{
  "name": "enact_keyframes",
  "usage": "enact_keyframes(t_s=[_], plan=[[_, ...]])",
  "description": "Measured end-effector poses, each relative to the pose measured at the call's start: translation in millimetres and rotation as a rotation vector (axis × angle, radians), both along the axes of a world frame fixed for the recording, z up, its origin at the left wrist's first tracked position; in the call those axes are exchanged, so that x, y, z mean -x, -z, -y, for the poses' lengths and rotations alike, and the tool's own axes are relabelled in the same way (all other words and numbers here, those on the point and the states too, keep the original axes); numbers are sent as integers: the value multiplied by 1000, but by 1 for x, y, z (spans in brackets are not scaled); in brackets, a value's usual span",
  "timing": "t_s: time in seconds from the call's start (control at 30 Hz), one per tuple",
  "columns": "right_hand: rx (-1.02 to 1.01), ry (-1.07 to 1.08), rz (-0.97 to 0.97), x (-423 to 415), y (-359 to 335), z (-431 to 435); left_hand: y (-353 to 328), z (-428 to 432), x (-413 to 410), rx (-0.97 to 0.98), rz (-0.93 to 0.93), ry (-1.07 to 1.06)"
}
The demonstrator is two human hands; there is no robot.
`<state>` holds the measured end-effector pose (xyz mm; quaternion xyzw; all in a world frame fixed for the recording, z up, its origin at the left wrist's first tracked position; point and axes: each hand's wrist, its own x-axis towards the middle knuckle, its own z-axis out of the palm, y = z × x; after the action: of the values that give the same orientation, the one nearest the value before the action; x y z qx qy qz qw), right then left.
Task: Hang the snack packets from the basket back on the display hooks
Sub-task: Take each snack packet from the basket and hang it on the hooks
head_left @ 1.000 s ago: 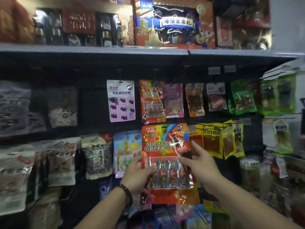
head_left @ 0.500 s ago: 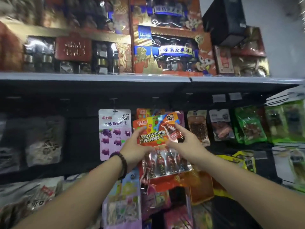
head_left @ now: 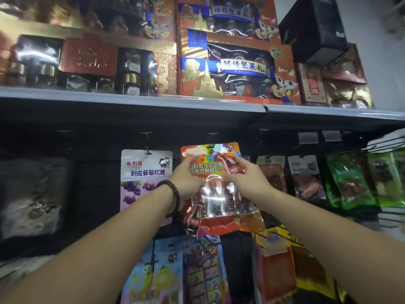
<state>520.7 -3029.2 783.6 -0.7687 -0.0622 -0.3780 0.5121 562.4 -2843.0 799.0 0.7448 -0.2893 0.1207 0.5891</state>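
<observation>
An orange candy packet [head_left: 217, 207] with small cola bottles behind a clear window is raised against the top row of hooks. My left hand [head_left: 186, 181] grips its left edge and my right hand [head_left: 245, 178] grips its right side near the top. The packet's hang hole sits just under a display hook [head_left: 211, 136] below the shelf. Whether the hook passes through the hole I cannot tell. The basket is out of view.
A white grape-candy packet [head_left: 146, 170] hangs to the left, brown and green snack packets [head_left: 348, 183] to the right. More packets [head_left: 276, 264] hang in the row below. A grey shelf edge [head_left: 135, 99] above carries red gift boxes [head_left: 236, 69].
Both hands have lifted the orange packet from the lower row up to the top row's hook. The view has tilted upward with them.
</observation>
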Motion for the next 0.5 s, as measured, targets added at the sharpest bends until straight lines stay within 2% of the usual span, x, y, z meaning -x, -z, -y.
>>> enact_keyframes(t_s=[0.1,0.33,0.5], plan=[[-36,36,-10,-7,5,1,3,8,-12,-6,-48,11],[-18,100,30,-16,-7,5,-5,12,-25,6,-25,-21],[-18,99,-59,-18,-12,7,-6,16,-35,-29,-69,-25]])
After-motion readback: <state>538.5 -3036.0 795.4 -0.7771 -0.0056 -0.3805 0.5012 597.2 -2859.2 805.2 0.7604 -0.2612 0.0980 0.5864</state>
